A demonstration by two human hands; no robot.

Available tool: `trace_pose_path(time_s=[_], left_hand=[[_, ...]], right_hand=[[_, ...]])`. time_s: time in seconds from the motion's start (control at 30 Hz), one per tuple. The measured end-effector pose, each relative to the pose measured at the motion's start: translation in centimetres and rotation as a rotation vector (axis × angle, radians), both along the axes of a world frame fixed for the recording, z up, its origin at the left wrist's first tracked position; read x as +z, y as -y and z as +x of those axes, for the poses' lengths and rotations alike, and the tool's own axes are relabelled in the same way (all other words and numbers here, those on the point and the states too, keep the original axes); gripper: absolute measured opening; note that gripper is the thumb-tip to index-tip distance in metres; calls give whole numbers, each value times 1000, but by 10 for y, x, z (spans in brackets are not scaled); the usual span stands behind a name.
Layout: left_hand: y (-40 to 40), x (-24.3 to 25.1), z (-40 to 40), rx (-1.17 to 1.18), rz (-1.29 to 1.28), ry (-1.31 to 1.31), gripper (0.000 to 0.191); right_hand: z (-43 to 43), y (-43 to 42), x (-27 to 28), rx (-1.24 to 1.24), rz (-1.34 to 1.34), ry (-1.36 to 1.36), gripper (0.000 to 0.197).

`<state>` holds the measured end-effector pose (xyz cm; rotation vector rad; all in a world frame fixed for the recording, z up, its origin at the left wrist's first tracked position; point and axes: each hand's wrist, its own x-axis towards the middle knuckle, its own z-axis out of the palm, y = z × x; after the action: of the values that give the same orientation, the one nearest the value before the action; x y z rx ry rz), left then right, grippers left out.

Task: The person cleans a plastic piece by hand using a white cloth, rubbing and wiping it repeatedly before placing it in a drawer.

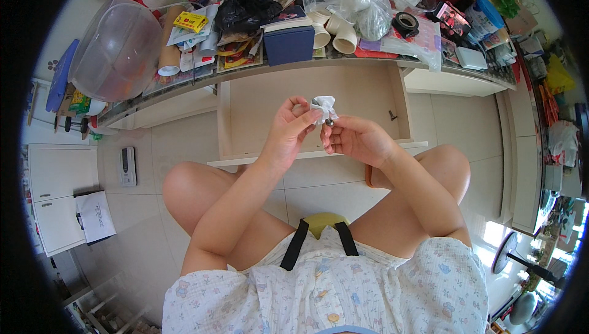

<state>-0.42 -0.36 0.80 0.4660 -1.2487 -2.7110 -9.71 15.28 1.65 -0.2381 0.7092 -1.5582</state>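
Above a pulled-out wooden drawer [303, 85], my left hand [292, 124] pinches a crumpled white tissue [326, 103] between thumb and fingers. Something dark shows at the tissue's left edge, mostly hidden by it. My right hand [356, 136] holds a small round metal piece [329, 122] in its fingertips, right at the tissue's lower edge. Whether the metal piece is joined to what lies under the tissue, I cannot tell. Inside the drawer, near its right wall, rests a small dark screw-like piece [392, 115].
The cluttered desk top [248, 68] runs behind the drawer. On it are a blue box [289, 45], white pipe fittings [345, 39], black tape [405, 24] and a black plastic bag [246, 7]. A clear plastic tub [117, 51] stands left. My knees flank the drawer front [257, 158].
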Motion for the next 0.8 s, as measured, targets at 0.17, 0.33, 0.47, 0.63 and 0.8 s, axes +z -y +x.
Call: trace_pose_path(time_s=[0.17,0.33,0.47,0.63,0.8], left_hand=[[0,4,0,22,-42,26,32],[0,7,1,21,-42,51,32],[-1,10,0,32,-100,30,32],[-1,11,0,60,-145,15,33],[-1,11,1,61,-166,29,32]], right_hand=[[2,1,0,-31,41,-13,29],[7,2,0,-72,63,-8,28],[8,1,-2,-116,75,10,25],[7,1,-6,-130,100,1,22],[6,0,-7,-171,156,-109,21]])
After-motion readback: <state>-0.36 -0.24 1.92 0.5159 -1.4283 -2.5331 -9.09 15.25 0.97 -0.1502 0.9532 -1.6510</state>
